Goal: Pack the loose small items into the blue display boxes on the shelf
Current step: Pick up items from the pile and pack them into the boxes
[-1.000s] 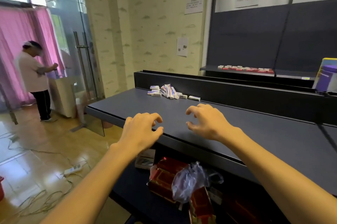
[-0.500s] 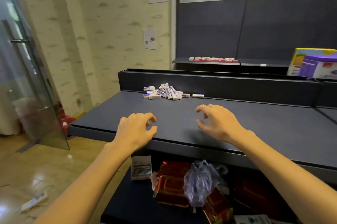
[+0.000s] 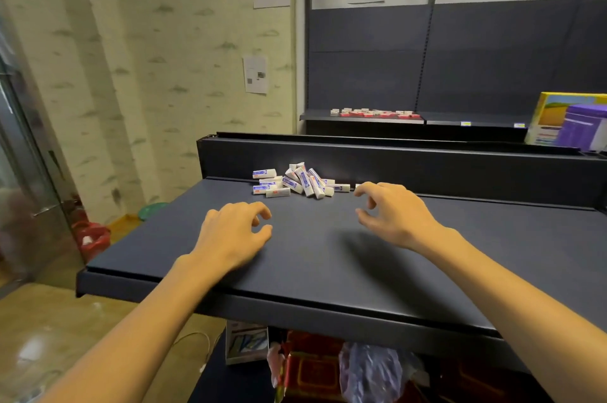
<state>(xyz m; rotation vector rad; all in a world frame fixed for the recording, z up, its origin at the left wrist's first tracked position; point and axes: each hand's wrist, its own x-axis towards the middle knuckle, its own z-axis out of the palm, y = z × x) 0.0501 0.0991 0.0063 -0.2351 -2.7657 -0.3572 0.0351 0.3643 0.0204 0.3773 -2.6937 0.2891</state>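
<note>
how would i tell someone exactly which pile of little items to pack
Find the dark shelf under both hands. At its back edge, against the upright rear panel, lies a jumbled heap of small white erasers with blue sleeves. The other items, on the far wall shelf, are red and white.

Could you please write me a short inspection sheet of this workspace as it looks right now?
Surface: dark grey metal shelf, bare near its front edge.
Job's things: pile of small white wrapped items at the shelf's back; no blue display box seen.
Clutter: red packets and a clear plastic bag on the lower shelf.
Hands: left hand and right hand above the shelf, fingers loosely curled, holding nothing.
Cables: white cable on the floor.
Surroundings: purple box, wall notices, glass door.
</note>
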